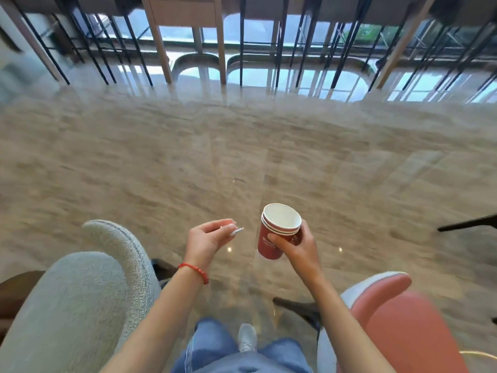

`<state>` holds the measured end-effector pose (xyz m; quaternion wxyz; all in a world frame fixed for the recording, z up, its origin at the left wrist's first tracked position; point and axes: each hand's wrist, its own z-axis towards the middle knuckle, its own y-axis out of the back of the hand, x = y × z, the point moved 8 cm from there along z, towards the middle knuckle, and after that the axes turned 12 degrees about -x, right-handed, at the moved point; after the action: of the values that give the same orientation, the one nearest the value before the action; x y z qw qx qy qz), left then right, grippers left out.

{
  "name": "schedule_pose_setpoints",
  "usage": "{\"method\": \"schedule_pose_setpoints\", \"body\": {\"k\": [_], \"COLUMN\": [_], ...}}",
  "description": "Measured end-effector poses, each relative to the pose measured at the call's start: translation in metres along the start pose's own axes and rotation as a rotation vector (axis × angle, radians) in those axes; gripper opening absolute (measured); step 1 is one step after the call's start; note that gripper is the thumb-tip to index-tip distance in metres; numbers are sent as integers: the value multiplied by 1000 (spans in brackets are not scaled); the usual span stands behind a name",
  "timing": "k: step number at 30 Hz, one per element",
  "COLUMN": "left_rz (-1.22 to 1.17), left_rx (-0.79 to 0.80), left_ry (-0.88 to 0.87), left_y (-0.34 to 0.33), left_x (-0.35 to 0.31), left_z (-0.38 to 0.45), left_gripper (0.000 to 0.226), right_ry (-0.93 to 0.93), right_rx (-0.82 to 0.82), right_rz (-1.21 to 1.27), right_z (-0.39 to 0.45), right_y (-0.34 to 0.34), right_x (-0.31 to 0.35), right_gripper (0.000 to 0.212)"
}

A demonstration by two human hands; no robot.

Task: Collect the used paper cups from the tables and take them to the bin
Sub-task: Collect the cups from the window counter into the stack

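— Holding what, up front?
— Nested red paper cups (274, 235), tilted, gripped round the side by the right hand (297, 247), above the glossy floor (242, 146).
— And opposite?
— Left hand (208, 239), fingers pinching a small white scrap (236, 232); red bracelet (195, 271) at the wrist.
— Flanked by?
— Grey chair (80, 292) left, pink chair (408, 327) right.

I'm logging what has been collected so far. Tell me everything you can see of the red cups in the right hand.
The red paper cups are a nested stack; about three rolled rims show, so likely three cups. Red outside with small pale print, white inside, the top one looking empty. The stack tilts, mouth up and leaning away. The right hand grips its side, fingers wrapped around it, in the air above the glossy floor.
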<state>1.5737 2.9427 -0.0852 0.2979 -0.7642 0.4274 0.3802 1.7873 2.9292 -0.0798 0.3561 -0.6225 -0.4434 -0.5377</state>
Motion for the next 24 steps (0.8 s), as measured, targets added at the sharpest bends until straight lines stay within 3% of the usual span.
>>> {"method": "schedule_pose_setpoints", "body": {"k": [24], "left_rz": [1], "left_rx": [73], "left_ry": [-45], "left_y": [-162], "left_x": [-198], "left_z": [303], "left_gripper": [11], "right_ry": [38], "right_rx": [-52], "right_rz": [6], "right_z": [336], "right_y": [-160], "right_x": [83], "right_gripper": [51]}}
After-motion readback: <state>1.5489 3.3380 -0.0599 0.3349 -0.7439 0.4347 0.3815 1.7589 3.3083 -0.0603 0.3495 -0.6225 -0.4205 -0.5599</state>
